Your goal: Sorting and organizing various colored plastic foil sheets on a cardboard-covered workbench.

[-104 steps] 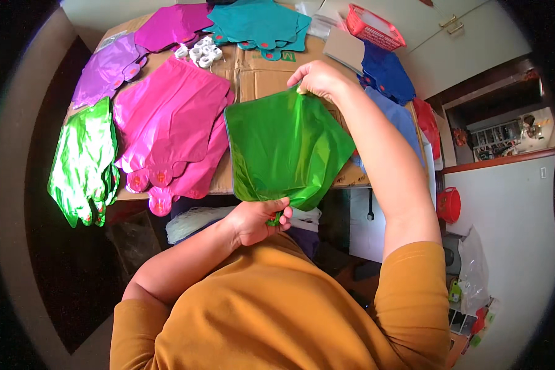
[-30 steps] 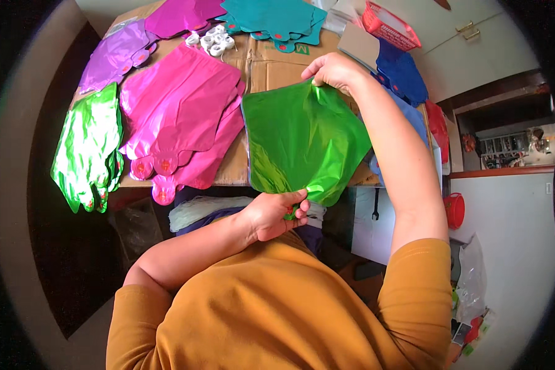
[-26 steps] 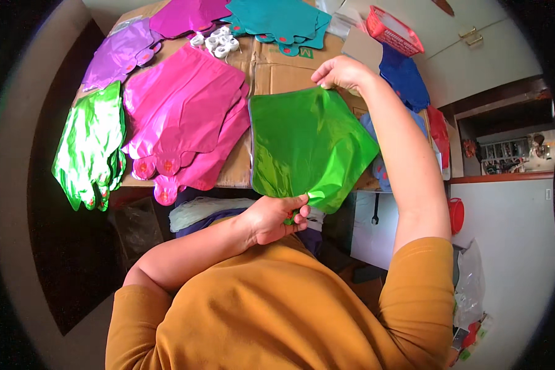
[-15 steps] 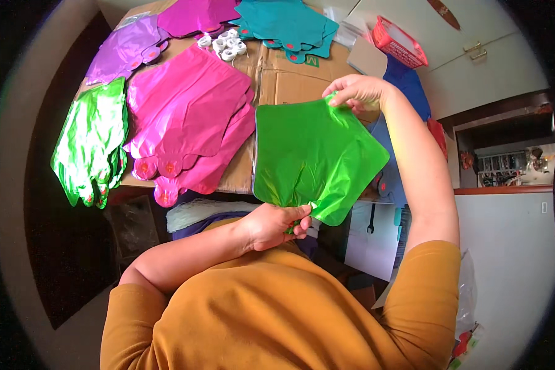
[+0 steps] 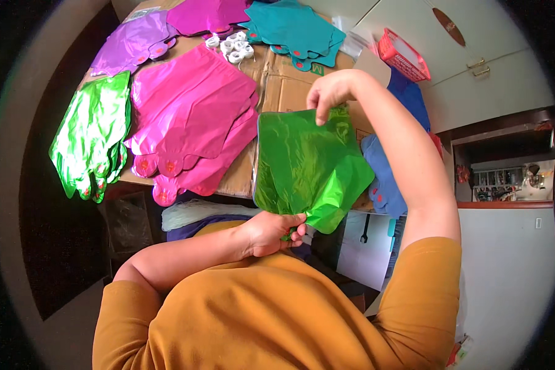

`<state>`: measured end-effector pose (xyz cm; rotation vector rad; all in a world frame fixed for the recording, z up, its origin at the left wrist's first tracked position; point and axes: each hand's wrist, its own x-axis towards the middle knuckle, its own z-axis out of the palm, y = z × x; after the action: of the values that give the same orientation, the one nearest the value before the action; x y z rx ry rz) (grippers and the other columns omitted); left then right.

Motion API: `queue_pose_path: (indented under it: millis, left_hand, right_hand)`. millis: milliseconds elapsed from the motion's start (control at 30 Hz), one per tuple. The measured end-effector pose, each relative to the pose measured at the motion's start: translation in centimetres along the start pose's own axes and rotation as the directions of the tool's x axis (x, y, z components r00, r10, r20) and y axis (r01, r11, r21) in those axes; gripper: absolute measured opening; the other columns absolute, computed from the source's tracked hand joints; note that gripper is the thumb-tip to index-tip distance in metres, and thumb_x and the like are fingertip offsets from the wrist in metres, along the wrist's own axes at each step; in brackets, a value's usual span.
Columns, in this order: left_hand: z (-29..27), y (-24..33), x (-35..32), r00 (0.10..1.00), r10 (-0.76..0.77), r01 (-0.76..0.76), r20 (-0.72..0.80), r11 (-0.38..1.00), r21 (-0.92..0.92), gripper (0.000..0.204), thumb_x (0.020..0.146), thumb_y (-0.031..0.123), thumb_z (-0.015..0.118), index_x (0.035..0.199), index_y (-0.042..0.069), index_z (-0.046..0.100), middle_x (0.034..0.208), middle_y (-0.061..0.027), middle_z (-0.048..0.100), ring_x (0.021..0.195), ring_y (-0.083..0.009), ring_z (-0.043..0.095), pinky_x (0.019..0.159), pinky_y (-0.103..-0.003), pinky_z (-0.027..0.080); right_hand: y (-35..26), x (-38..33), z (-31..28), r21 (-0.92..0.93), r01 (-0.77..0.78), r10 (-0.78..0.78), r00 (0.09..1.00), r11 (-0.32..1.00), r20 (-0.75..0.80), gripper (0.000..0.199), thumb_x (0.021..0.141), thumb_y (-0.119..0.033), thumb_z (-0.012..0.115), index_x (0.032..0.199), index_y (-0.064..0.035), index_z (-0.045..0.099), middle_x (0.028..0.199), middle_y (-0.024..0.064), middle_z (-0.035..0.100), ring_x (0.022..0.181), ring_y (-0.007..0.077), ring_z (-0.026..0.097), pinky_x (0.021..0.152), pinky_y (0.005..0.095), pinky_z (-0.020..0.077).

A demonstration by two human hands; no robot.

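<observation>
A flat green foil balloon (image 5: 302, 160), shiny and uninflated, hangs over the front edge of the table. My left hand (image 5: 274, 233) is closed on its lower edge, where the foil gathers into creases. At the upper edge my right hand (image 5: 332, 95) is closed, its fingers bent down over the foil; part of that grip is hidden behind the hand. To the left lies a fanned stack of pink foil balloons (image 5: 191, 105) with red-marked tabs. Beyond it is a bright green stack (image 5: 92, 135), and a blue stack (image 5: 381, 169) sits under my right forearm.
Purple (image 5: 132, 43), magenta (image 5: 206, 15) and teal (image 5: 296, 31) foil stacks lie at the back of the cardboard-covered table (image 5: 283, 83). White ribbon rolls (image 5: 235, 46) sit among them. A red basket (image 5: 404, 55) stands at the far right by a cabinet (image 5: 499, 86).
My right hand has moved left along the balloon's upper edge and curled downward. The balloon's right side has swung inward and creased more. My left hand keeps its grip, slightly lower.
</observation>
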<state>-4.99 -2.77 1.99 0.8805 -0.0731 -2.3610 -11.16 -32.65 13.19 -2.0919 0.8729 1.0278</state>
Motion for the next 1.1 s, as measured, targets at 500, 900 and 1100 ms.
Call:
queue_pose_path:
  millis: [500,900,1100]
  left_hand:
    - [0.5,0.8,0.1,1.0,0.002,-0.001,0.014,0.998,-0.055,0.015,0.1,0.02,0.053,0.09,0.009,0.054,0.077,0.001,0.053,0.067,-0.0104,0.046,0.078,-0.031,0.047]
    - [0.7,1.1,0.2,0.998,0.023,-0.002,0.063,0.951,-0.309,0.011,0.101,0.016,0.051,0.093,0.008,0.049,0.079,0.0003,0.05,0.067,-0.0101,0.045,0.079,-0.033,0.048]
    - [0.2,0.5,1.0,0.996,0.023,0.007,0.09,0.949,-0.315,0.012,0.099,0.016,0.054,0.092,0.009,0.049,0.078,0.0004,0.05,0.065,-0.0104,0.045,0.077,-0.034,0.049]
  right_hand:
    - [-6.8,2.2,2.2,-0.168,0.346,-0.373,0.912,0.923,-0.172,0.033,0.066,-0.01,0.069,0.098,-0.0023,0.068,0.078,0.0087,0.066,0.074,0.0181,0.059,0.068,0.0344,0.0469]
    - [-5.5,0.9,4.8,-0.596,0.415,-0.705,0.578,0.687,-0.41,0.024,0.067,-0.005,0.064,0.09,-0.0064,0.066,0.095,0.0081,0.067,0.089,0.0304,0.061,0.081,0.0415,0.0476]
    - [0.7,-3.1,8.5,-0.788,0.351,-0.86,0.278,0.506,-0.428,0.011,0.071,-0.01,0.066,0.082,-0.0082,0.066,0.096,0.0086,0.069,0.096,0.0247,0.064,0.087,0.0423,0.048]
